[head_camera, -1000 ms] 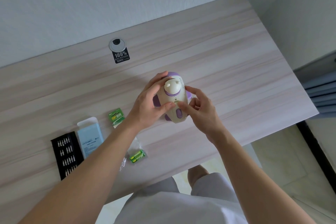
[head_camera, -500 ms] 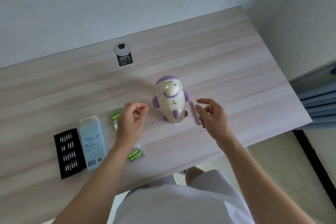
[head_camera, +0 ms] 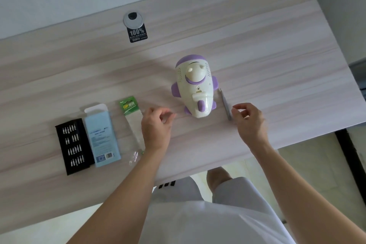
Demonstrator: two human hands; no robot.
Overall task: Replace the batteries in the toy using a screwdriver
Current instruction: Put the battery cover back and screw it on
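The white and purple toy (head_camera: 195, 87) lies on the wooden table (head_camera: 267, 61), its underside with a small screw hole facing up. Just right of it lies a slim grey screwdriver (head_camera: 224, 103). My right hand (head_camera: 248, 123) hovers by the screwdriver's near end with loosely curled fingers and holds nothing. To the left of the toy, my left hand (head_camera: 156, 125) hangs over the table, thumb and forefinger close together; nothing shows between them. A green battery pack (head_camera: 128, 106) with clear wrapping lies beside that hand, and my wrist hides its lower part.
A black tray of screwdriver bits (head_camera: 74, 145) and a light blue box (head_camera: 102, 136) lie at the left. A round cable grommet (head_camera: 133, 19) and a black sticker (head_camera: 138, 34) sit near the wall. The table's front edge runs just below my hands.
Both hands have let go of the toy and drawn back to either side of it. The toy now rests on the table, with the screwdriver laid down at its right.
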